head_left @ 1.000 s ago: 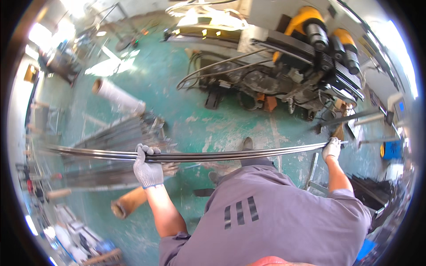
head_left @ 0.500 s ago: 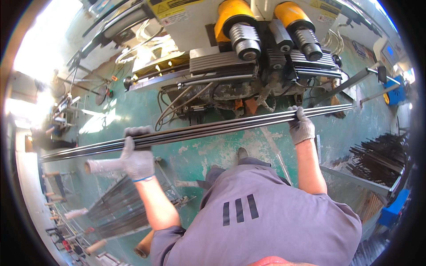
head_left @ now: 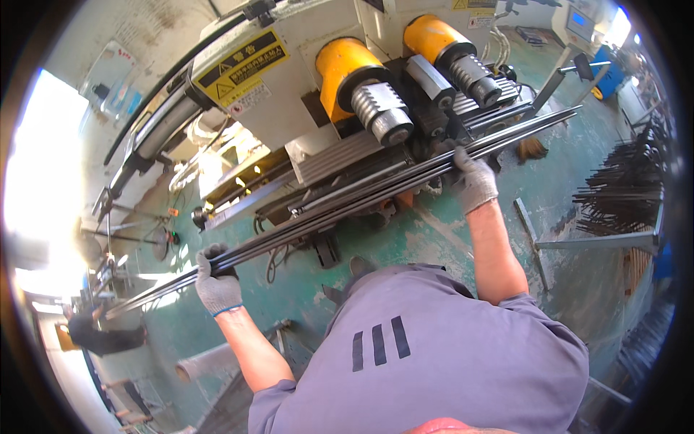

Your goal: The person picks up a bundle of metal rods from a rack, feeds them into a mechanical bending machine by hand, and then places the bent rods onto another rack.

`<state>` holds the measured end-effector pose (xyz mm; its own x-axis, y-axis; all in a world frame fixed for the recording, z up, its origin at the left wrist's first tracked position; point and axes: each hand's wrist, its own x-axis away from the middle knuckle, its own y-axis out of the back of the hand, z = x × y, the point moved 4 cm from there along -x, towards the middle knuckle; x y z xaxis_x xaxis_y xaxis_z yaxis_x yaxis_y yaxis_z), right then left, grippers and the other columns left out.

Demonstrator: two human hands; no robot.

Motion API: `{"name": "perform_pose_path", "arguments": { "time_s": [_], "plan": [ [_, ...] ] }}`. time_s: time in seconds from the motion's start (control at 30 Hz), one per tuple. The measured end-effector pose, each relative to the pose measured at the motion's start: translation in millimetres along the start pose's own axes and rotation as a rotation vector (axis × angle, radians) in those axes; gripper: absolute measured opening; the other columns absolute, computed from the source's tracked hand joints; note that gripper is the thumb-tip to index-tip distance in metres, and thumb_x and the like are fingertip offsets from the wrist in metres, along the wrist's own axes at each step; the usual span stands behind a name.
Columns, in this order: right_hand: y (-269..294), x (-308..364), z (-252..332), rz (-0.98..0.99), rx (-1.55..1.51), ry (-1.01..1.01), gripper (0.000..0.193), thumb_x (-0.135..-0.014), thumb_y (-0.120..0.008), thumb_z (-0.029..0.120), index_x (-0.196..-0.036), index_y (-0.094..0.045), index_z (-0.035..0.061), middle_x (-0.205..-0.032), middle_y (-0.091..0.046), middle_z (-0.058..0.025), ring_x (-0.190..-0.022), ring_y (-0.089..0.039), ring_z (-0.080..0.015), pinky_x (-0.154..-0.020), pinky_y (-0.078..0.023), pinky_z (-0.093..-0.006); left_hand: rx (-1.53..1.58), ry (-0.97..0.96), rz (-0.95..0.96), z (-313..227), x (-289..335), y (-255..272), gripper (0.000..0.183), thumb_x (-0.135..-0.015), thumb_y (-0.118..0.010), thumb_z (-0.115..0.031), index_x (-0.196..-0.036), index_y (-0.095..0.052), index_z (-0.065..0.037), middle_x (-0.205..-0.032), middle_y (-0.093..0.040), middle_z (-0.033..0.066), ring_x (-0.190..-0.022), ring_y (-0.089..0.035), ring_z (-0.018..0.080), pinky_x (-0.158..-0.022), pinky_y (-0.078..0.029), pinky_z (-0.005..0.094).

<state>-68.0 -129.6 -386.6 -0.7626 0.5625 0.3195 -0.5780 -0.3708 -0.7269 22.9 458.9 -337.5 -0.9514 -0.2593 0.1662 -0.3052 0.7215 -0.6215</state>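
Observation:
Across my front runs a bundle of several long, thin metal bars (head_left: 340,205), slanting from lower left up to upper right. My left hand (head_left: 217,283), in a grey knit glove with dark fingers, is wrapped round the bundle near its left part. Further right, my right hand (head_left: 474,180) grips the same bars in a matching glove; some of its fingers are hidden behind them. Just beyond the right hand stands a machine with two yellow cylinders (head_left: 348,72) (head_left: 437,37) ending in ribbed metal shafts. The bars pass in front of and close over the machine's grey ribbed bed (head_left: 340,165).
A rack (head_left: 600,241) at the right bears a heap of dark bars (head_left: 625,184). A wrapped roll (head_left: 206,364) lies at lower left. Far left, a person in dark clothes (head_left: 108,335) is bent over. A blue machine (head_left: 609,72) stands at far right.
The bundle has risen toward the machine and tilts more, its right end higher. Both hands moved with it, still gripping. My view has turned, showing more of the machine.

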Motion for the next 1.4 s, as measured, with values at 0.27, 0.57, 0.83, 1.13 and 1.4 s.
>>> {"name": "perform_pose_path", "arguments": {
  "time_s": [0.27,0.57,0.83,1.13,1.4],
  "plan": [
    [-66,-23,-42,-0.273,0.041,0.192,0.025,-0.09,-0.084,0.003,-0.111,-0.07,0.0013,-0.094,-0.075,-0.012,-0.074,-0.074,-0.0267,-0.066,-0.062,-0.0405,0.064,0.13,-0.136,18,-78,10,0.03,-0.108,-0.066,-0.028,-0.111,-0.066,0.001,-0.104,-0.071,0.0137,-0.103,-0.07,0.0317,-0.101,-0.059,0.0497],
    [-30,-112,-89,-0.189,0.719,0.153,0.026,-0.106,-0.051,0.014,-0.12,-0.071,0.0048,-0.113,-0.074,-0.0109,-0.104,-0.069,-0.0228,-0.091,-0.053,-0.0371,0.058,0.26,-0.05,77,-103,-15,0.032,-0.11,-0.062,-0.026,-0.12,-0.068,0.004,-0.114,-0.073,0.0187,-0.111,-0.07,0.0346,-0.105,-0.058,0.0507],
    [-14,-114,-95,-0.182,1.841,0.619,0.023,-0.1,-0.055,0.004,-0.112,-0.073,-0.0025,-0.107,-0.077,-0.0237,-0.106,-0.074,-0.0368,-0.09,-0.056,-0.0378,0.114,0.445,0.048,129,-84,-56,0.033,-0.111,-0.058,-0.027,-0.125,-0.068,0.001,-0.126,-0.072,0.0173,-0.12,-0.068,0.0368,-0.109,-0.054,0.0594],
    [-23,-104,-106,-0.235,0.657,0.308,0.035,-0.109,-0.039,0.018,-0.115,-0.067,-0.0023,-0.109,-0.074,-0.014,-0.11,-0.069,-0.0252,-0.098,-0.051,-0.0405,0.114,0.23,-0.09,102,-107,-30,0.037,-0.111,-0.058,-0.027,-0.126,-0.067,0.005,-0.126,-0.073,0.0177,-0.123,-0.067,0.0346,-0.116,-0.05,0.0534],
    [-50,-80,-89,-0.218,1.119,0.446,0.029,-0.104,-0.063,0.019,-0.114,-0.072,-0.0058,-0.106,-0.077,-0.0234,-0.097,-0.072,-0.0378,-0.086,-0.054,-0.0383,-0.034,0.426,0.101,171,-67,-98,0.039,-0.109,-0.062,-0.029,-0.132,-0.067,0.002,-0.135,-0.07,0.0186,-0.127,-0.065,0.0366,-0.116,-0.05,0.0562]
  ]
}}
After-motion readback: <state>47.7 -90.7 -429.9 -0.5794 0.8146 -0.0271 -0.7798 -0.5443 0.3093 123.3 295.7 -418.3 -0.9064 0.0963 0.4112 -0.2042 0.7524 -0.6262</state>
